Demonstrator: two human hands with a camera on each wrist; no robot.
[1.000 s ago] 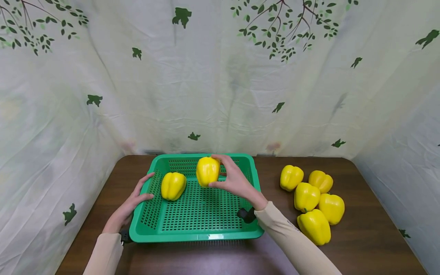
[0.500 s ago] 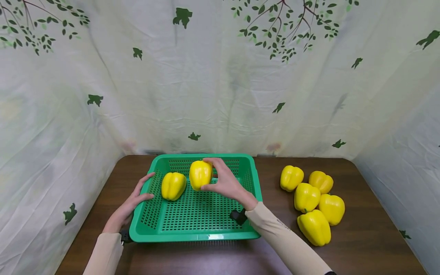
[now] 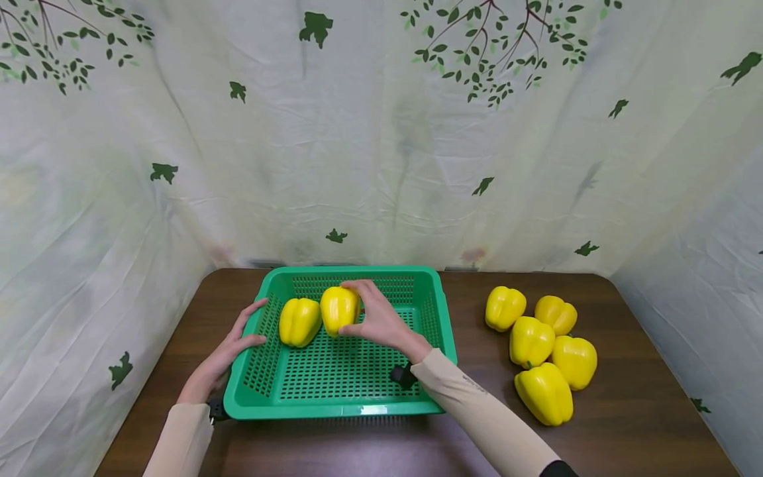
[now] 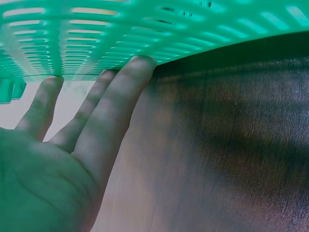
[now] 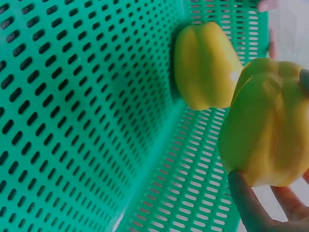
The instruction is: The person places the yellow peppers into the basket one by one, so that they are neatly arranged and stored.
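My right hand (image 3: pixel 384 323) grips a yellow bell pepper (image 3: pixel 336 310) between thumb and fingers, inside the left half of a green perforated basket (image 3: pixel 298 412). Another yellow bell pepper (image 3: pixel 298 323) lies in the basket just left of it. In the right wrist view the held pepper (image 5: pixel 270 130) overlaps the basket's wall, with a fingertip at its lower end. My left hand (image 3: pixel 222 361) rests against the basket's left side, thumb and fingers spread along the rim. The left wrist view has its fairly straight fingers (image 4: pixel 108 118) touching the slotted outer wall (image 4: pixel 193 29).
Several more yellow bell peppers (image 3: pixel 532 341) lie in a loose group to the right of the basket. Everything stands on a dark brown wooden table (image 3: pixel 632 417). A pale curtain (image 3: pixel 381 146) with leaf prints hangs behind and at both sides.
My right hand has moved left and slightly down with its pepper, bringing it beside the one in the basket. My left hand and the basket have stayed put.
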